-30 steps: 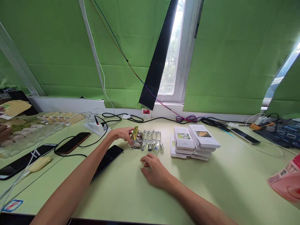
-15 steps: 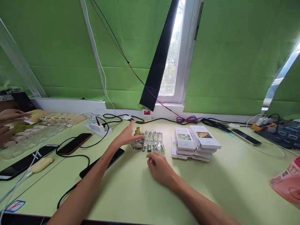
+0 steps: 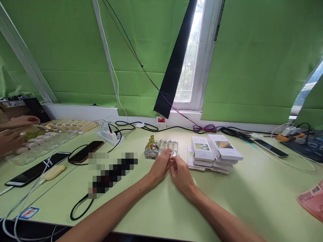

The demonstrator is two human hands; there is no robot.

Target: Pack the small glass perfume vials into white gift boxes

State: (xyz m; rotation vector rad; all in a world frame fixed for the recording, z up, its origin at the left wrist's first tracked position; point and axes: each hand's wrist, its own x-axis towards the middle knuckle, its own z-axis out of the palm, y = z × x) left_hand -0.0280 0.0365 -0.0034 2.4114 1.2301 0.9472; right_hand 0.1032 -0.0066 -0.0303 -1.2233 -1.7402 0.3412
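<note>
Glass vials (image 3: 168, 146), left hand (image 3: 159, 167), right hand (image 3: 180, 172), fingers meeting beside them

Pale green table (image 3: 156, 208); clear glass bottles (image 3: 168, 146) with gold caps (image 3: 150, 144); white boxes (image 3: 214, 153); green blinds (image 3: 252, 60).

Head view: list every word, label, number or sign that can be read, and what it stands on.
No text can be read.
White boxes: picture labels, print too small, one blurred.
Blue and red sticker at the table edge: illegible.
Pink packet: barcode, digits unreadable.
Small red and white card on the sill: unreadable.
</note>
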